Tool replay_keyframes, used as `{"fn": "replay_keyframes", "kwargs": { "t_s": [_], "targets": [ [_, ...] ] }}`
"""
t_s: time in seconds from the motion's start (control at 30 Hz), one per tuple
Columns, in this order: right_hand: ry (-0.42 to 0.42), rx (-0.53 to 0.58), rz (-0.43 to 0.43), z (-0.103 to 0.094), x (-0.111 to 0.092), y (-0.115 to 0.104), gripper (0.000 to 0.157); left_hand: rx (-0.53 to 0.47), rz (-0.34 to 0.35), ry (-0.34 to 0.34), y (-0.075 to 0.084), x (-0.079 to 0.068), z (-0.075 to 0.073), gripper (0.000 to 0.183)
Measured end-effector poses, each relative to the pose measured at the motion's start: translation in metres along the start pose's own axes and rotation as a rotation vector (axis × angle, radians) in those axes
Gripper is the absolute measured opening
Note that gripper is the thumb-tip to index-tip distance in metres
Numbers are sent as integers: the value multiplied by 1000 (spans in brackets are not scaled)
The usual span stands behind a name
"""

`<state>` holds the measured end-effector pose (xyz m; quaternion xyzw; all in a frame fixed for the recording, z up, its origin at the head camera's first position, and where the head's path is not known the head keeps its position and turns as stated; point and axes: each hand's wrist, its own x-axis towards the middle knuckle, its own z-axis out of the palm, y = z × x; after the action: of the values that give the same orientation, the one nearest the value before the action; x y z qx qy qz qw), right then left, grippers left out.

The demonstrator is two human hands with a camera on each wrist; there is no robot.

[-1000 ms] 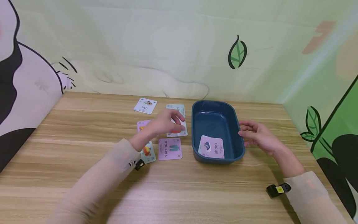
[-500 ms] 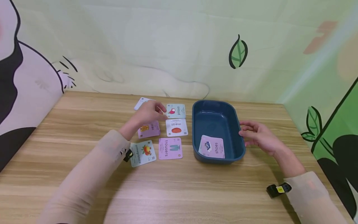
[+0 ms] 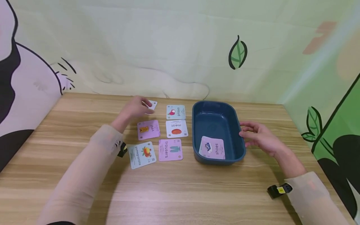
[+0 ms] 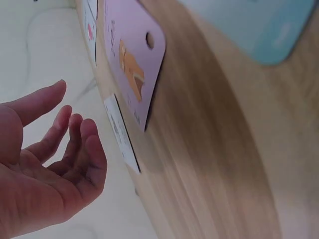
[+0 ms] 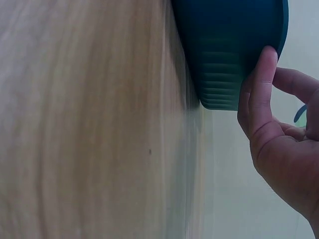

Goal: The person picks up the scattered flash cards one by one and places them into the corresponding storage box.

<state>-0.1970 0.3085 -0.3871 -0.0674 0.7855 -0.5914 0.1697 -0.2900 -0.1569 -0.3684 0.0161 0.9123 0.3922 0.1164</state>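
My left hand [image 3: 134, 108] hovers over the white fish card [image 3: 152, 106] at the back of the table, hiding much of it. In the left wrist view the fingers of the left hand [image 4: 65, 164] are loosely bent, with a gap between thumb and fingertips and nothing between them. At the dark blue bin [image 3: 194, 137], my right hand [image 3: 260, 137] touches the outer right wall. The right wrist view has its thumb [image 5: 263, 84] against that wall just below the rim. Inside the bin lies a purple shoes card [image 3: 214, 148], another card's edge peeking out under it.
Left of the bin lie several picture cards: pitaya [image 3: 175, 112], meat [image 3: 176, 128], trousers [image 3: 170, 150], vest [image 3: 148, 129] and pomegranate [image 3: 142, 155]. Behind the table [image 3: 174, 193] hangs a printed cloth backdrop [image 3: 157, 47].
My left hand has moved left and back, from above the meat card to over the fish card, uncovering the pitaya, meat, vest and pomegranate cards. The right hand stays at the bin.
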Motion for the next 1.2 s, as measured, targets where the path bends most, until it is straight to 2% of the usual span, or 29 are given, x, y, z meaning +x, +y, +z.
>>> {"fn": "replay_keyframes", "kwargs": {
  "t_s": [0.2,0.33,0.53,0.8,0.97,1.2],
  "targets": [
    [-7,-1,3,0,-1,1,60,43,-24,52,-4,6,-7,35],
    [-6,-1,4,-1,-2,1,61,69,-41,64,-8,11,-8,45],
    [-2,-2,10,-1,-1,2,61,100,-117,69,-13,19,-6,62],
    [-2,1,2,-1,1,3,59,238,-158,99,-13,21,0,57],
    [-2,5,1,-1,1,5,59,257,-185,101,-12,21,3,67],
    [-1,5,6,-2,2,4,60,283,-194,102,-11,20,3,59]
  ]
}}
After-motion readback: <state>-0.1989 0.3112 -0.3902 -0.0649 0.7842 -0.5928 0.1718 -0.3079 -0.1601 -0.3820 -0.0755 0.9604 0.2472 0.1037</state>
